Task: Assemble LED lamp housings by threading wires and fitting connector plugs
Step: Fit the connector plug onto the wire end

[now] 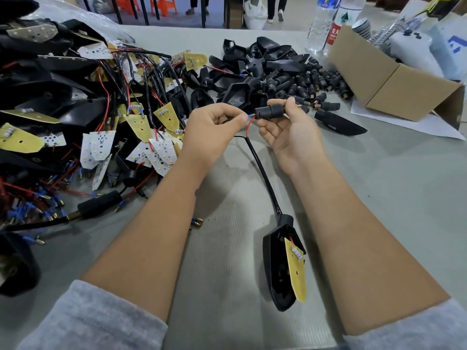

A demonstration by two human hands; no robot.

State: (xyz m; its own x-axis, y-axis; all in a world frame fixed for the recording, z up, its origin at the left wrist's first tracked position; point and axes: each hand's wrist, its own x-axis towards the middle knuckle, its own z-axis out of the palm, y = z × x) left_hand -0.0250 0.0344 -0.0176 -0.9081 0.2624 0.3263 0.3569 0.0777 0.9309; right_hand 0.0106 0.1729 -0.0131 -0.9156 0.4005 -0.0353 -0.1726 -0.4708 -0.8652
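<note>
My right hand [288,132] pinches a black connector plug [269,111] between thumb and fingers at the table's middle. My left hand [214,127] pinches the red wire [249,126] by its blue-sleeved end, right at the plug's left opening. The red wire and a thin black one come out of a black sheathed cable [261,170]. That cable runs down to a black lamp housing [274,269] lying between my forearms. A yellow LED board [297,271] sits tilted in the housing.
A heap of wired LED boards and housings [88,109] fills the left side. Empty black housings [252,64] and loose plugs [310,84] lie at the back. A cardboard box [394,84] and water bottles [321,24] stand at the right. Loose terminals [195,222] lie near my left forearm.
</note>
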